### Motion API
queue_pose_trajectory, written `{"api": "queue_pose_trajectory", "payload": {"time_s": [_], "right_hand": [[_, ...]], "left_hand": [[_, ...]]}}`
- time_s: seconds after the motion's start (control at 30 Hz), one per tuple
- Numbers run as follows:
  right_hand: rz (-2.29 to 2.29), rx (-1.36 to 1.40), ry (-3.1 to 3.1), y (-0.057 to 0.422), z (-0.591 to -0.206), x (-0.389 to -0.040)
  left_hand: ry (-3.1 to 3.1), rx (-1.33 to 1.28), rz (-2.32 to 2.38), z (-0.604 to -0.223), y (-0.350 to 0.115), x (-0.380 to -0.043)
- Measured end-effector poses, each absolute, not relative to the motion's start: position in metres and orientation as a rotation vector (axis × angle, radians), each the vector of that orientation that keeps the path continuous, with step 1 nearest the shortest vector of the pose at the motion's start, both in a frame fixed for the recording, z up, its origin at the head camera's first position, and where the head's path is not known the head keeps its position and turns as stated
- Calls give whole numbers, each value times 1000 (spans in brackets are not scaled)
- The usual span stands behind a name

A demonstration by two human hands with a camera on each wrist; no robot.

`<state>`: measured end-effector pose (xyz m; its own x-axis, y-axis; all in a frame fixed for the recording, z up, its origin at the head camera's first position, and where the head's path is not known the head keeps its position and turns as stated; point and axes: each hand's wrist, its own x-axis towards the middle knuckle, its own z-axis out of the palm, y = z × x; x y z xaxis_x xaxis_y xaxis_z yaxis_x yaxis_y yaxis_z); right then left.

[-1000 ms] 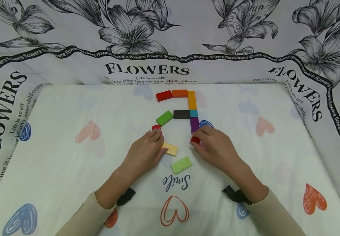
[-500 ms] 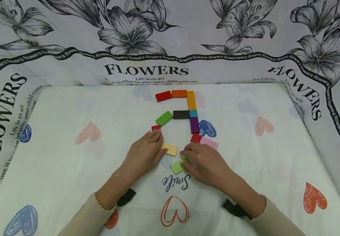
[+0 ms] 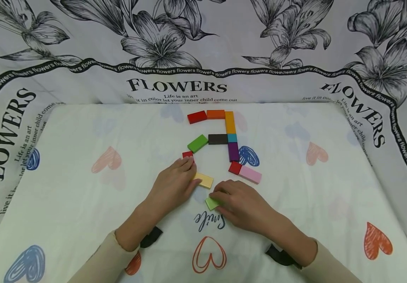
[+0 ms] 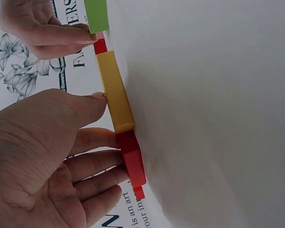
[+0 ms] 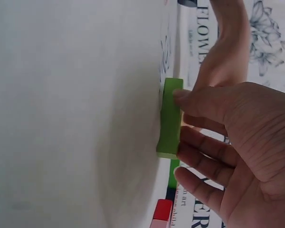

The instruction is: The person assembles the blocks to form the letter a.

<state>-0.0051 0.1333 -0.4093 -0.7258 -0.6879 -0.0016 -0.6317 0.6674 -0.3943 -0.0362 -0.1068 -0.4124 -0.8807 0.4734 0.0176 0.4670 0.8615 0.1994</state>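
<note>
My left hand (image 3: 171, 182) rests on the cloth, its fingers fairly straight against a red block (image 4: 132, 159) and the thumb touching a pale yellow block (image 3: 205, 181). In the left wrist view these two blocks meet end to end. Just to the right, my right hand (image 3: 246, 204) pinches a light green block (image 3: 211, 203) between thumb and fingers, low over the cloth; the hand covers much of it in the head view. The block's long side (image 5: 171, 116) shows in the right wrist view, with the thumb at one end.
Farther back runs a bent line of blocks: dark green (image 3: 198, 143), black (image 3: 218, 139), blue (image 3: 232, 138), purple (image 3: 233, 152), orange-yellow (image 3: 230, 122), orange (image 3: 215, 114) and red (image 3: 197, 117). A small red block (image 3: 235, 168) and a pink block (image 3: 250, 175) lie beyond the right hand.
My right hand has left the small red block beside the purple one, come down toward the front left and taken hold of the light green block. The left hand has stayed in place.
</note>
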Motion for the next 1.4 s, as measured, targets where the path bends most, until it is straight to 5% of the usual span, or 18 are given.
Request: {"api": "queue_pose_trajectory", "payload": {"time_s": [1.4], "right_hand": [[-557, -1265, 2780, 154, -408, -40]], "left_hand": [[2992, 726, 332, -413, -108, -36]]}}
